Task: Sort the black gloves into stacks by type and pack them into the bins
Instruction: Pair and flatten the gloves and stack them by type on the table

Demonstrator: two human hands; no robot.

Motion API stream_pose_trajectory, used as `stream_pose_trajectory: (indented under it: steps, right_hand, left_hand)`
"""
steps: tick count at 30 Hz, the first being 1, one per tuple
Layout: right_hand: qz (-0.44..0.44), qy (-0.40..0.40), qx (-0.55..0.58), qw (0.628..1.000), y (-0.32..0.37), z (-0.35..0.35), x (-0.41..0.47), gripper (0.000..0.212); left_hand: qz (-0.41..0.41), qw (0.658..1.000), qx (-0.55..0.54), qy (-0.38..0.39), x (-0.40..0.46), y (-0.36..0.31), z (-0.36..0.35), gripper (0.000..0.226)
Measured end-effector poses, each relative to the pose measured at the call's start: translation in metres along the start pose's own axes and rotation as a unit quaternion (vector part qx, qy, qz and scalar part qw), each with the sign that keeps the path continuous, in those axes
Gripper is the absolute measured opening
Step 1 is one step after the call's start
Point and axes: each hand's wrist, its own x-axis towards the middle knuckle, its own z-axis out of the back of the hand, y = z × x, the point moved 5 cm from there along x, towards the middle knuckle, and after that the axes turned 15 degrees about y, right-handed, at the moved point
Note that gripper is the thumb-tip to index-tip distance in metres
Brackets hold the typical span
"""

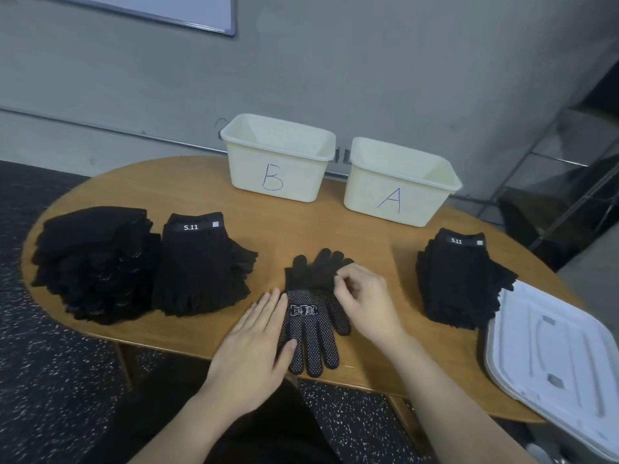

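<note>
Two bins, gloves still out on the desk

Two cream bins stand at the desk's [201,195] far edge, bin B [278,169] left of bin A [398,192]; nothing shows inside either. Near the front edge, the left hand [254,346] lies flat, fingers straight, on a dotted glove [315,333]. The right hand [365,299] curls, its fingertips pinching the plain glove [315,272] lying just behind. Glove stacks sit toward both ends: two left [97,262] [201,266], one right [462,279].
</note>
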Motion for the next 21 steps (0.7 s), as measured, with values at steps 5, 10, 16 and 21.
stream_pose_trajectory:
  steps: [5, 10, 16, 21]
  right_hand:
    - [-0.038, -0.102, 0.100, 0.989, 0.001, 0.041, -0.008, 0.015]
    - [-0.053, -0.123, 0.143, 0.981, 0.025, 0.079, -0.010, 0.017]
    - [-0.080, -0.145, 0.187, 0.968, 0.047, 0.097, -0.015, 0.018]
    - [-0.087, -0.136, 0.218, 0.963, 0.065, 0.094, -0.019, 0.019]
  left_hand:
    - [-0.019, 0.999, 0.025, 0.006, 0.003, -0.001, -0.001, 0.069]
    - [-0.014, 0.999, 0.039, 0.019, 0.005, -0.002, -0.002, 0.068]
    - [-0.065, 0.988, -0.138, 0.000, 0.011, -0.010, 0.020, 0.072]
    - [-0.108, 0.920, -0.318, -0.202, -0.002, -0.043, 0.083, 0.038]
